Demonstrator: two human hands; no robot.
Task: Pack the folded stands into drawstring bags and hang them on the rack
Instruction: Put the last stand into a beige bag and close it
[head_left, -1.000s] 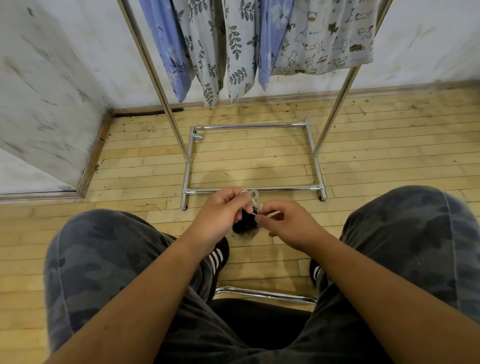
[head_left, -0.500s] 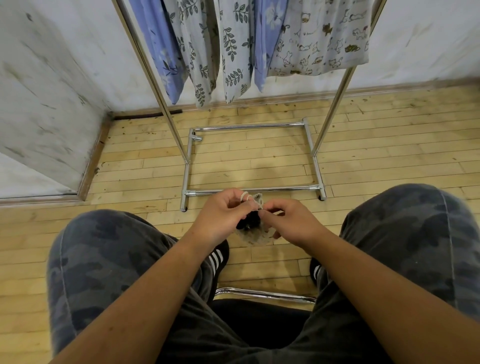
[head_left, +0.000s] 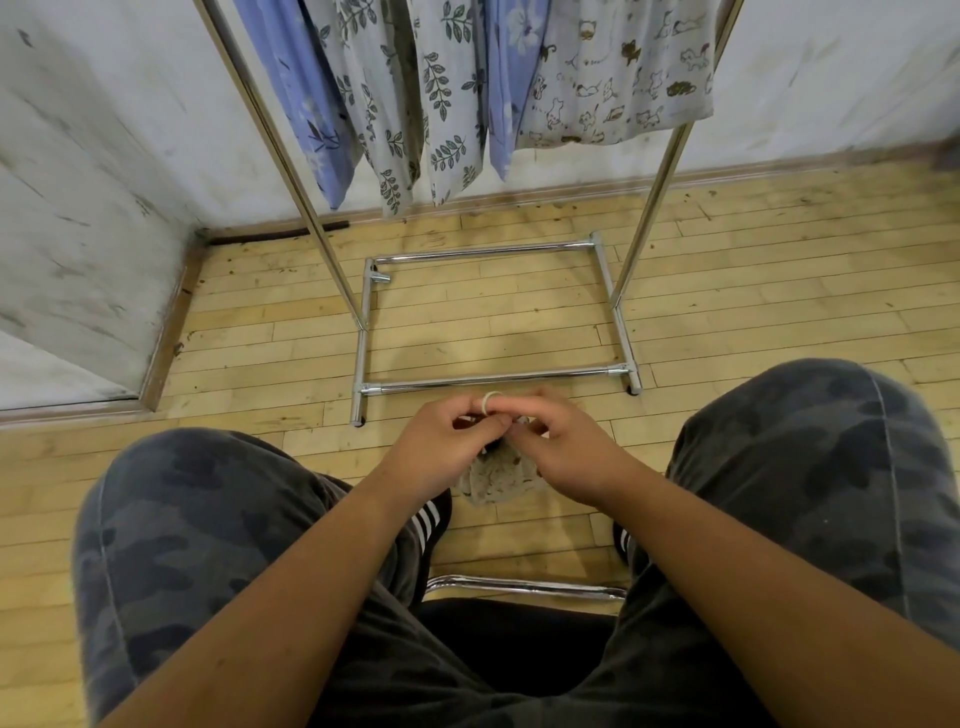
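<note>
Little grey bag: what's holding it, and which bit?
Left hand and right hand hold the small grey fabric drawstring bag by its top edge.

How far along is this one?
Done: the bag seems packed, something dark showing at its mouth. In hand: left hand and right hand pinch the cord, looped round a left finger. Left: hanging it on the rack.

Place: bare home-style rm
Rack (head_left: 493, 379): chrome, beyond right hand (head_left: 566, 457), printed cloths (head_left: 613, 78) hung
Floor (head_left: 779, 291): wood planks, below
</note>
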